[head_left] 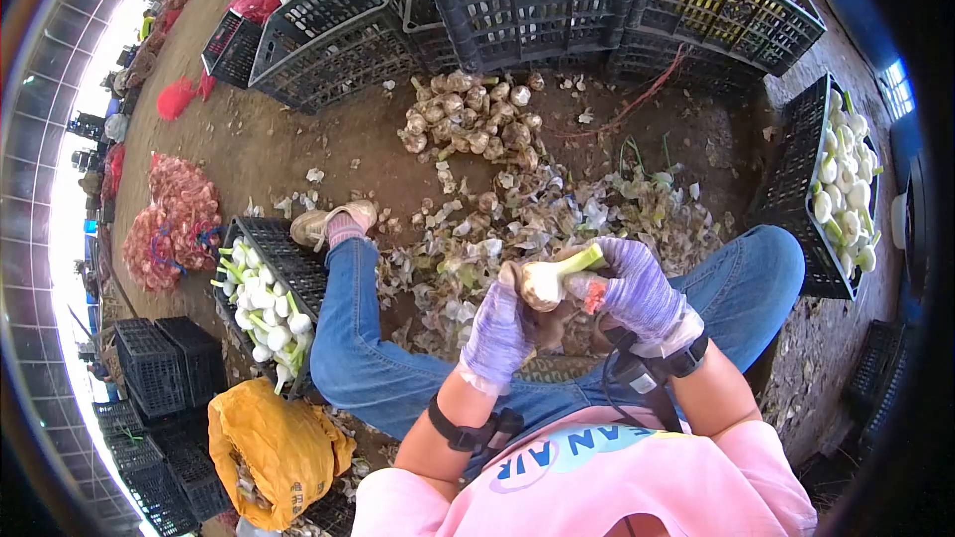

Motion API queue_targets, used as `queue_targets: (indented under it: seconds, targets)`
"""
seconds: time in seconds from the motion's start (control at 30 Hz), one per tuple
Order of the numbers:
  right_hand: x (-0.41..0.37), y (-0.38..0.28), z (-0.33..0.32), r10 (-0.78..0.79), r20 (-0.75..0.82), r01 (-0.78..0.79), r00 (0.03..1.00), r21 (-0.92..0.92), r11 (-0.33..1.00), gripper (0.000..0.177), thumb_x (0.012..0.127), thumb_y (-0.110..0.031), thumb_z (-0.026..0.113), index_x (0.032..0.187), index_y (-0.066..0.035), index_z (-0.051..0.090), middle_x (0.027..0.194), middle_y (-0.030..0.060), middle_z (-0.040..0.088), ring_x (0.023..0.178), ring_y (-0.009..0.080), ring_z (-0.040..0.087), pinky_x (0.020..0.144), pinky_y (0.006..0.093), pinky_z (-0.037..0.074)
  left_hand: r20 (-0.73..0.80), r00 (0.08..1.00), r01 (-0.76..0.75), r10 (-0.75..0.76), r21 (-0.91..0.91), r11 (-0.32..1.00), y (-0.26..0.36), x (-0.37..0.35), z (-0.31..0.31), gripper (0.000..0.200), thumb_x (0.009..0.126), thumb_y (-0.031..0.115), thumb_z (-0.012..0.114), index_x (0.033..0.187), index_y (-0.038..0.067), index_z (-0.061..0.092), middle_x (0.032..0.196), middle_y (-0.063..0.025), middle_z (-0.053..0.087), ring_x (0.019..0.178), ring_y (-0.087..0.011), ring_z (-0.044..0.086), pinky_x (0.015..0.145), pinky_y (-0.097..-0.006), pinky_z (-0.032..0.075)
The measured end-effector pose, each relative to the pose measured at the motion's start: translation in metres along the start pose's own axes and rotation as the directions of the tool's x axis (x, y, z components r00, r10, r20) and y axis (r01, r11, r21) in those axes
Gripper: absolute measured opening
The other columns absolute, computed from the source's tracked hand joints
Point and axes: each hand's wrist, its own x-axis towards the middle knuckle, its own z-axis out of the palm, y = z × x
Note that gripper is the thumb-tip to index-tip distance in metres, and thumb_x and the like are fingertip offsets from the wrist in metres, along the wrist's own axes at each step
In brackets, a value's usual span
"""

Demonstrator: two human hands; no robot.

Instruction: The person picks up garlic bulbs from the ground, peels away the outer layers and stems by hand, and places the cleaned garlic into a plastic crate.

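Note:
A garlic bulb (541, 287) with a short green stem is held between my two hands above my lap. My left hand (500, 330), in a purple-and-white glove, is closed on the bulb's left side. From the other side my right hand (642, 288), gloved alike and with a reddish patch near the thumb, grips it by the stem. Part of the fingers is hidden behind the bulb. Beyond my hands, a pile of unpeeled garlic bulbs (473, 117) lies on the ground, with loose garlic skins (557, 204) scattered nearer to me.
At my left stands a black crate (298, 257) of peeled white garlic; another such crate (796, 174) is at the right. Large black crates (537, 15) line the far side. A yellow sack (274, 447) sits at lower left, and net bags (171, 224) lie farther left.

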Motion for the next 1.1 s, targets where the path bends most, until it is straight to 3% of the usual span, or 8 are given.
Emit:
queue_targets:
  seconds: [0.07,0.2,0.27,0.33,0.4,0.43,0.53,1.1]
  targets:
    - [0.005,0.006,-0.007,-0.381,0.179,0.409,0.907,-0.591,0.695,0.022,0.081,-0.008,0.064,0.101,0.002,0.060,0.081,0.0051,0.062,0.070,0.0136,0.057,0.064,0.0234,0.047,0.375,0.910,0.290,-0.176,-0.275,0.917,0.002,0.013,-0.036,0.065,0.086,0.062,0.039,0.109,0.003,0.054,0.089,-0.0100,0.063,0.071,-0.0191,0.063,0.062,-0.0308,0.054]
    - [0.010,0.024,-0.014,-0.302,0.113,0.311,0.947,-0.564,0.765,0.024,0.080,-0.006,0.063,0.102,0.002,0.058,0.082,0.0071,0.060,0.073,0.0144,0.057,0.064,0.0244,0.047,-0.123,0.961,0.256,-0.249,0.044,0.966,0.001,0.008,-0.008,0.068,0.085,0.063,0.041,0.115,0.002,0.050,0.098,-0.0132,0.062,0.084,-0.0213,0.063,0.069,-0.0346,0.053]
    - [0.010,0.034,-0.009,-0.204,-0.192,0.191,0.960,-0.084,0.978,0.025,0.081,-0.005,0.059,0.104,0.002,0.056,0.085,0.0082,0.057,0.077,0.0149,0.056,0.066,0.0267,0.046,0.101,0.959,-0.284,0.265,0.368,0.885,0.002,0.001,0.004,0.070,0.086,0.058,0.044,0.128,0.002,0.037,0.108,-0.0138,0.057,0.094,-0.0228,0.060,0.077,-0.0356,0.051]
    - [0.013,0.035,-0.007,-0.221,-0.131,0.208,0.966,-0.107,0.972,0.027,0.084,-0.007,0.055,0.109,0.002,0.052,0.090,0.0086,0.056,0.080,0.0145,0.055,0.070,0.0279,0.046,0.239,0.856,-0.501,0.458,0.599,0.625,-0.004,0.008,-0.002,0.073,0.087,0.053,0.048,0.135,0.004,0.025,0.113,-0.0114,0.052,0.096,-0.0223,0.057,0.081,-0.0338,0.048]
    - [0.012,0.026,-0.001,-0.451,0.105,0.454,0.886,-0.386,0.803,0.025,0.086,-0.008,0.053,0.109,0.002,0.052,0.094,0.0069,0.055,0.083,0.0132,0.054,0.072,0.0271,0.046,0.448,0.617,-0.451,0.647,0.875,-0.176,0.001,0.007,0.005,0.066,0.086,0.050,0.052,0.130,0.006,0.030,0.108,-0.0091,0.053,0.086,-0.0188,0.059,0.077,-0.0302,0.049]
    - [0.014,0.027,-0.005,-0.444,0.202,0.488,0.873,-0.384,0.784,0.029,0.085,-0.012,0.057,0.111,0.001,0.053,0.099,0.0058,0.056,0.085,0.0118,0.054,0.074,0.0268,0.046,0.125,0.890,-0.428,0.438,0.560,0.710,0.003,-0.002,0.022,0.058,0.086,0.052,0.051,0.121,0.006,0.040,0.097,-0.0062,0.056,0.074,-0.0140,0.058,0.064,-0.0243,0.050]
    - [0.002,0.018,0.003,-0.101,0.289,0.012,0.952,0.296,0.955,0.041,0.082,-0.025,0.063,0.114,0.000,0.053,0.100,0.0045,0.057,0.086,0.0109,0.055,0.075,0.0253,0.046,0.100,0.994,0.007,-0.032,0.241,0.971,0.025,0.001,-0.009,0.055,0.081,0.044,0.064,0.115,0.008,0.042,0.099,-0.0078,0.053,0.075,-0.0110,0.057,0.061,-0.0202,0.049]
    - [0.007,0.023,0.001,-0.128,0.147,-0.018,0.981,0.724,0.690,0.043,0.083,-0.022,0.058,0.118,-0.001,0.048,0.109,0.0158,0.058,0.100,0.0302,0.058,0.086,0.0397,0.049,0.138,0.868,-0.453,0.477,0.616,0.645,0.036,0.006,-0.005,0.025,0.076,-0.004,0.065,0.100,0.003,0.065,0.105,-0.0083,0.058,0.095,-0.0186,0.058,0.084,-0.0279,0.047]
